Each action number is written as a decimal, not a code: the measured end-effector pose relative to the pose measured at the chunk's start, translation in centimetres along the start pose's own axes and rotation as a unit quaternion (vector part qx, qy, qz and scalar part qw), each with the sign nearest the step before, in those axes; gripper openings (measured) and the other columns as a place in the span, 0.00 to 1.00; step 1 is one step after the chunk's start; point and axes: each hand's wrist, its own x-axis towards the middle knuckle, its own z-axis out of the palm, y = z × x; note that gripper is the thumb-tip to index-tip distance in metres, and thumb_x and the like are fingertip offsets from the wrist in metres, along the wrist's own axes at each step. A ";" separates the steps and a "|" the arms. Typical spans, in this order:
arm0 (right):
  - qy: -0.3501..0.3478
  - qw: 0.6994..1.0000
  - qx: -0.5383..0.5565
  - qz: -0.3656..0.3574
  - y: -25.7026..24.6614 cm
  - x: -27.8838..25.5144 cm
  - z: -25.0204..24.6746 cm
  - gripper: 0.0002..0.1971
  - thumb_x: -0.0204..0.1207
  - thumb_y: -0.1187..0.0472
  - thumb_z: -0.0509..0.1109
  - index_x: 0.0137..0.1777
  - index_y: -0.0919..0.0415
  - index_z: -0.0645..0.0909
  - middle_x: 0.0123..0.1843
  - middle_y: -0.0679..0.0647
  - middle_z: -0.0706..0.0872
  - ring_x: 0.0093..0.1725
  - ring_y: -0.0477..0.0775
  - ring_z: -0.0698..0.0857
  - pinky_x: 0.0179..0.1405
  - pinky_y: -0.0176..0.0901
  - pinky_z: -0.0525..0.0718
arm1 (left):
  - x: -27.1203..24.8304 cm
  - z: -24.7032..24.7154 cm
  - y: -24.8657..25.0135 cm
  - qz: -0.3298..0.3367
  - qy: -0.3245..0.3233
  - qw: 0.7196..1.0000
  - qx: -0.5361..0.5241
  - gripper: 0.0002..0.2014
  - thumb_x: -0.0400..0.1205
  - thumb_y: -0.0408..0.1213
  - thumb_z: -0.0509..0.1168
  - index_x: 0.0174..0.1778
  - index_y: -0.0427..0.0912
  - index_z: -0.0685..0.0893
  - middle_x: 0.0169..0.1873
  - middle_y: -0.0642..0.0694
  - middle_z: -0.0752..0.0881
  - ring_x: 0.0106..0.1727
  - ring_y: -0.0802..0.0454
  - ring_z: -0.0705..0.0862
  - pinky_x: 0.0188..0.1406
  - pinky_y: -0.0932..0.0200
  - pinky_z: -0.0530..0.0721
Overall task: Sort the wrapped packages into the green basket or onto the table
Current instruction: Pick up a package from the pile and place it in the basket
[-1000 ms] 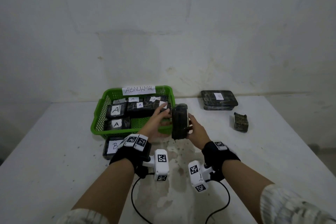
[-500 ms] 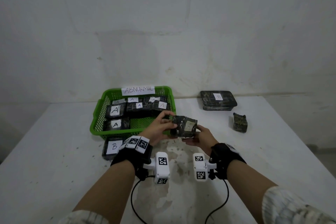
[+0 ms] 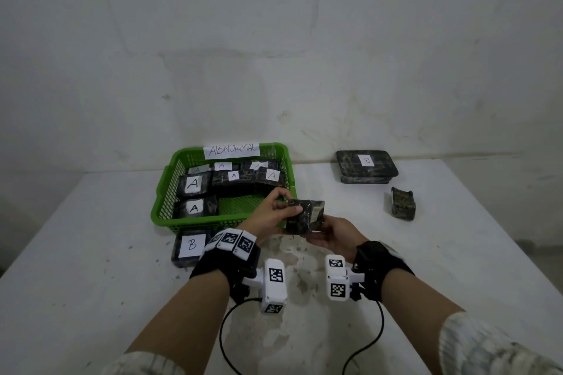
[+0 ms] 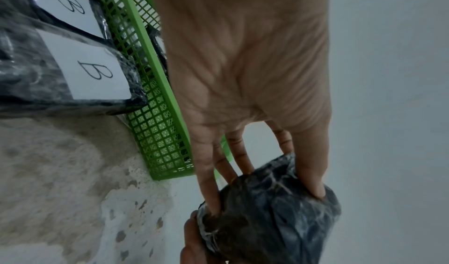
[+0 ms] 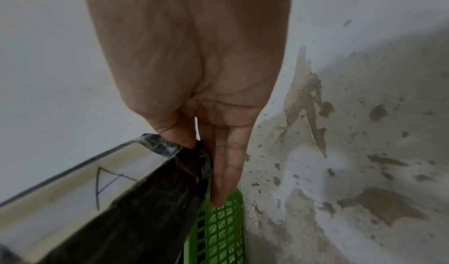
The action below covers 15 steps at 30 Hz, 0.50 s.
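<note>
Both hands hold one dark wrapped package [image 3: 305, 216] above the table, just right of the green basket's front right corner. My left hand [image 3: 272, 212] grips its left end, thumb on top, fingers spread along it [image 4: 264, 210]. My right hand [image 3: 330, 233] holds its right end from below, thumb pinching the wrap [image 5: 155, 201]. The right wrist view shows a white label marked A on this package. The green basket [image 3: 167, 192], tagged ABNORMAL, holds several packages labelled A.
A package labelled B [image 3: 190, 246] lies on the table against the basket's front wall; the left wrist view shows two B labels there. A large package marked B [image 3: 365, 166] and a small dark one [image 3: 402, 203] sit at the right rear. The table [image 3: 91, 268] is white and stained.
The package stood on edge between both hands a second ago; it has been turned down flat and tilted, and my right hand has shifted beneath its right end.
</note>
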 end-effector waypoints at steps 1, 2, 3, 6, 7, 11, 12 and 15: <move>-0.003 1.000 -0.007 0.008 0.0 -0.1 0.0 0.17 0.85 0.67 0.50 0.60 0.66 0.81 0.51 0.61 0.88 0.45 0.58 0.89 0.48 0.44 0.87 | 0.0 -0.1 -0.1 -0.003 0.005 1.000 0.002 0.10 0.79 0.27 0.65 0.42 0.46 0.73 0.42 0.39 0.82 0.42 0.44 0.84 0.32 0.50 0.87; -0.005 1.000 -0.013 0.015 0.0 -0.2 0.1 0.17 0.85 0.67 0.50 0.62 0.66 0.79 0.53 0.62 0.88 0.47 0.59 0.89 0.48 0.43 0.87 | 0.0 -0.1 -0.1 -0.006 0.007 1.000 0.003 0.11 0.79 0.27 0.66 0.44 0.47 0.73 0.43 0.39 0.83 0.42 0.44 0.85 0.34 0.49 0.87; -0.006 1.000 -0.017 0.020 0.0 -0.3 0.2 0.17 0.85 0.67 0.50 0.64 0.67 0.78 0.54 0.62 0.88 0.48 0.60 0.89 0.47 0.43 0.87 | 0.0 -0.2 -0.1 -0.008 0.005 1.000 0.004 0.12 0.78 0.26 0.66 0.46 0.48 0.74 0.43 0.39 0.83 0.42 0.44 0.85 0.36 0.48 0.87; -0.002 1.000 -0.017 0.016 -0.2 -0.4 0.3 0.18 0.84 0.69 0.49 0.66 0.67 0.77 0.52 0.62 0.88 0.47 0.58 0.89 0.46 0.43 0.87 | 0.0 -0.3 0.0 -0.009 -0.011 1.000 0.001 0.15 0.77 0.23 0.67 0.48 0.49 0.75 0.46 0.38 0.81 0.42 0.44 0.85 0.37 0.50 0.88; 0.000 1.000 -0.020 0.013 -0.2 -0.5 0.4 0.18 0.83 0.69 0.49 0.64 0.67 0.78 0.51 0.61 0.89 0.46 0.58 0.90 0.46 0.42 0.87 | 0.0 -0.3 -0.1 -0.008 -0.011 1.000 0.000 0.16 0.76 0.22 0.66 0.48 0.48 0.75 0.47 0.38 0.81 0.42 0.43 0.85 0.36 0.52 0.89; -0.007 0.999 -0.050 0.003 -0.4 -0.8 0.6 0.16 0.82 0.68 0.52 0.58 0.64 0.82 0.54 0.61 0.88 0.49 0.59 0.89 0.50 0.44 0.86 | -0.1 -0.5 -0.1 0.002 0.019 1.000 -0.008 0.15 0.78 0.20 0.63 0.49 0.47 0.75 0.46 0.38 0.80 0.43 0.42 0.84 0.30 0.54 0.89; -0.007 0.999 -0.048 0.001 -0.5 -0.8 0.5 0.16 0.83 0.67 0.53 0.59 0.63 0.82 0.55 0.61 0.87 0.49 0.60 0.88 0.50 0.44 0.86 | -0.1 -0.7 -0.1 0.002 0.033 0.999 -0.014 0.14 0.79 0.21 0.62 0.50 0.46 0.75 0.46 0.38 0.81 0.45 0.43 0.84 0.31 0.52 0.89; 0.015 1.000 -0.013 -0.012 -0.5 -0.3 0.1 0.14 0.84 0.64 0.54 0.62 0.67 0.78 0.53 0.63 0.86 0.47 0.61 0.88 0.50 0.48 0.86 | 0.0 -1.1 0.0 -0.015 0.066 0.997 -0.047 0.07 0.83 0.28 0.59 0.53 0.43 0.77 0.52 0.40 0.81 0.51 0.42 0.82 0.41 0.45 0.87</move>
